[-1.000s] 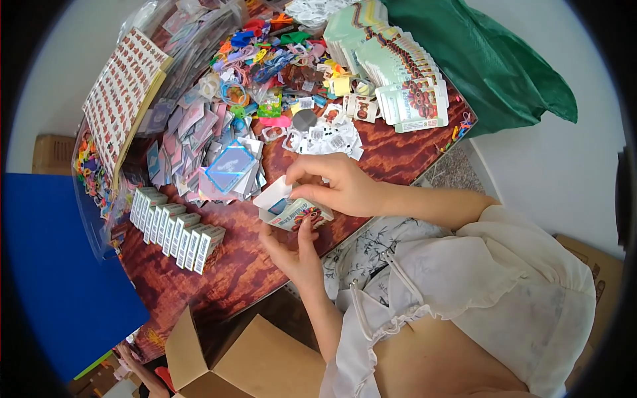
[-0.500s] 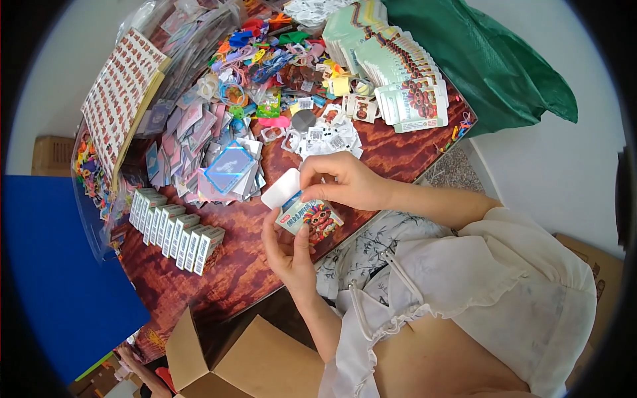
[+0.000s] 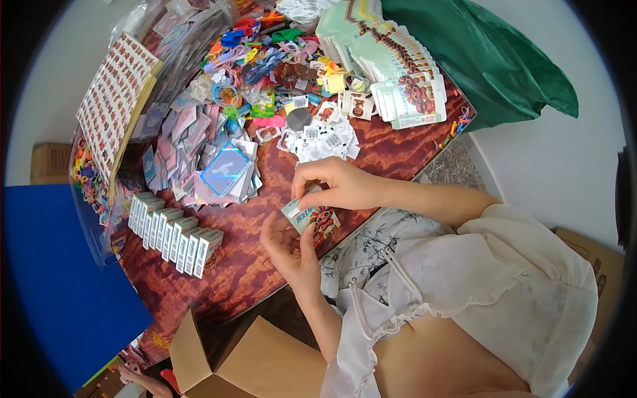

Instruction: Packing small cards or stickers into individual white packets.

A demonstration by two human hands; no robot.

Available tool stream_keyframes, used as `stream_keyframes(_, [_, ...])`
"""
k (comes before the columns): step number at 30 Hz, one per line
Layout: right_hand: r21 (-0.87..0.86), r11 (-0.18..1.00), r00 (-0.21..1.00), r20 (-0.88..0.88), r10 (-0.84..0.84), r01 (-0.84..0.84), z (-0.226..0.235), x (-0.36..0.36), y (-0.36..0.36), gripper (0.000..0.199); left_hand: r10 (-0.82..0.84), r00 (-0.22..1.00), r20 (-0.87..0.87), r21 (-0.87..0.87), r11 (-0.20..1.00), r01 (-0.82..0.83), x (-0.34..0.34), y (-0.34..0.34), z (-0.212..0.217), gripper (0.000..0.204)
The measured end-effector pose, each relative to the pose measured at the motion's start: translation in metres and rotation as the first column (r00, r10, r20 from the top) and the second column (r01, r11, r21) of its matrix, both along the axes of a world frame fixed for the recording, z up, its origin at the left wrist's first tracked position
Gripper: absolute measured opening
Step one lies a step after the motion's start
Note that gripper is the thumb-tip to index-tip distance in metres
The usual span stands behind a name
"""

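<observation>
A small pale-green box (image 3: 324, 225) with a colourful cartoon figure on its front is held between my two hands, just above the table's near edge. My left hand (image 3: 292, 251) steadies it from below, with the thumb on the front and the other fingers curled beside it. My right hand (image 3: 340, 188) pinches the box's upper end, thumb and fingertips at the top edge. No raised flap shows there. A row of similar filled-out boxes (image 3: 174, 233) stands on the table to the left of my left hand.
Beyond my hands lie white printed slips (image 3: 326, 140), shiny cards (image 3: 225, 169) and a heap of coloured trinkets (image 3: 265, 66). Flat box blanks (image 3: 415, 99) fan out at far right by a green sack (image 3: 491, 66). Below the edge, a cardboard carton (image 3: 265, 358) gapes. A sticker sheet (image 3: 119, 93) leans left.
The white flap that stood up from the box's top is now folded down and out of sight. My left fingers have loosened from the box's left edge.
</observation>
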State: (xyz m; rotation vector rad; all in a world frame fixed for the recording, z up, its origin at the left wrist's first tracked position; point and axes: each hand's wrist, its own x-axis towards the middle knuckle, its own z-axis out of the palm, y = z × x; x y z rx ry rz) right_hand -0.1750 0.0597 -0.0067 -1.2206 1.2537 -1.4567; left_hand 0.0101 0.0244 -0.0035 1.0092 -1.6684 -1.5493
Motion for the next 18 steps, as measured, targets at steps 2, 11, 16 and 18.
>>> stream_keyframes(2, [0.072, 0.997, 0.999, 0.027, -0.026, 0.024, 0.002, 0.0, 0.0, 0.011, -0.03, 1.0, 0.01, 0.02, 0.999, 0.029, 0.001, -0.001, -0.001, 0.066])
stream_keyframes(11, [0.26, 0.963, 0.988, -0.114, 0.101, -0.069, 0.014, -0.014, -0.008, 0.009, -0.036, 0.999, -0.019, 0.022, 0.999, 0.036, 0.002, 0.003, -0.007, 0.067])
stream_keyframes(16, [0.161, 0.977, 0.955, -0.239, 0.178, -0.142, 0.003, -0.021, -0.002, 0.008, -0.031, 1.0, -0.006, 0.078, 0.996, 0.031, 0.0, 0.007, -0.006, 0.067])
stream_keyframes(18, [0.103, 0.98, 0.94, -0.283, 0.19, -0.167, 0.003, -0.025, 0.002, 0.008, -0.033, 0.999, 0.024, 0.118, 0.992, 0.03, 0.001, 0.008, -0.004, 0.068])
